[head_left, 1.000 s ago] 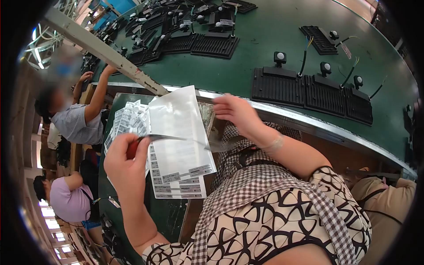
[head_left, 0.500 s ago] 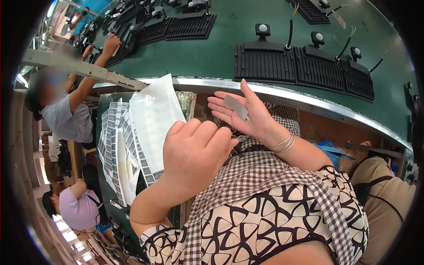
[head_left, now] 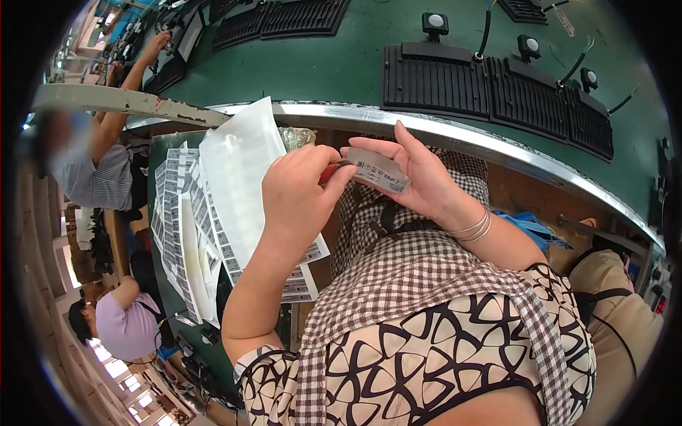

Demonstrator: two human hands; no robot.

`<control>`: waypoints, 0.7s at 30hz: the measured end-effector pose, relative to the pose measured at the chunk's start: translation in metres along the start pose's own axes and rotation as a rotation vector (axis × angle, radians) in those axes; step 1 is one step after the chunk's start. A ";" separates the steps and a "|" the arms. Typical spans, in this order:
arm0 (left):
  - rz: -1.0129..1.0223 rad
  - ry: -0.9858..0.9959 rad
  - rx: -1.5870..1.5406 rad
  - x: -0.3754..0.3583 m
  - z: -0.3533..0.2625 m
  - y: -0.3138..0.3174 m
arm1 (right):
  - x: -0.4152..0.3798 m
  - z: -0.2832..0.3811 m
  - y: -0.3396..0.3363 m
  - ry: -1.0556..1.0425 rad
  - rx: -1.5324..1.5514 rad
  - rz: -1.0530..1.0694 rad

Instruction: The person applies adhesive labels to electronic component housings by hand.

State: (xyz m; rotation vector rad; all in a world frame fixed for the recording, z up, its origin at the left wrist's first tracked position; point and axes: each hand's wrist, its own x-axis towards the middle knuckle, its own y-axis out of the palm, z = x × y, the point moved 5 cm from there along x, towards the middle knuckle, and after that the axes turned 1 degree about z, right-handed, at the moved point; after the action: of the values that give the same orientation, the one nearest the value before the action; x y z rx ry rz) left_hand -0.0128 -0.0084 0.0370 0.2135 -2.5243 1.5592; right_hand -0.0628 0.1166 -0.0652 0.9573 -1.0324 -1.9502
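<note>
A silver-grey label (head_left: 378,170) with black print, its text upside down in the view, lies across the fingers of my right hand (head_left: 426,177). That palm is turned up and its thumb stands out. My left hand (head_left: 302,192) is closed, thumb and index finger pinched at the label's left end around a small dark and red thing, mostly hidden. Below and left of my left hand is a white sheet (head_left: 245,170) with rows of printed labels along its edge. More printed label sheets (head_left: 186,234) lie in a loose pile beside it.
A green workbench (head_left: 312,78) with a metal edge (head_left: 341,115) runs across the top. Black finned lamp housings (head_left: 437,82) with sensors and wires stand on it. A co-worker (head_left: 96,156) reaches over the bench at left; another person (head_left: 128,319) is at lower left. A pale metal bar (head_left: 135,101) crosses the left side.
My left hand has risen and its fingertips now meet the label. The label's printed side now shows, where before it looked plain grey. The view has shifted slightly.
</note>
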 end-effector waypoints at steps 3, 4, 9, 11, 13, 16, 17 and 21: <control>0.007 -0.032 -0.024 -0.002 0.003 0.001 | 0.001 -0.001 -0.004 -0.001 0.025 -0.008; 0.000 -0.028 -0.012 -0.002 0.004 0.001 | 0.001 -0.001 -0.003 -0.002 0.035 -0.017; -0.016 -0.044 0.017 -0.002 0.010 0.004 | 0.000 -0.005 -0.004 -0.012 0.060 -0.016; -0.012 -0.058 0.013 -0.003 0.013 0.007 | -0.002 -0.003 -0.002 -0.002 0.054 -0.029; -0.010 -0.069 0.012 -0.003 0.015 0.009 | -0.003 -0.003 -0.001 0.000 0.057 -0.038; -0.012 -0.078 0.013 -0.003 0.015 0.010 | -0.004 -0.003 -0.001 0.000 0.060 -0.030; -0.012 -0.080 0.010 -0.003 0.016 0.010 | -0.004 -0.003 -0.001 -0.001 0.060 -0.024; 0.007 -0.089 0.014 -0.004 0.016 0.011 | -0.004 -0.003 -0.001 -0.002 -0.009 -0.022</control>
State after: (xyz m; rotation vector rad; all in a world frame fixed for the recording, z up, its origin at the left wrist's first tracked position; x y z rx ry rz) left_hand -0.0126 -0.0181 0.0195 0.2823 -2.5842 1.6055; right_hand -0.0582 0.1198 -0.0665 0.9661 -1.0179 -1.9729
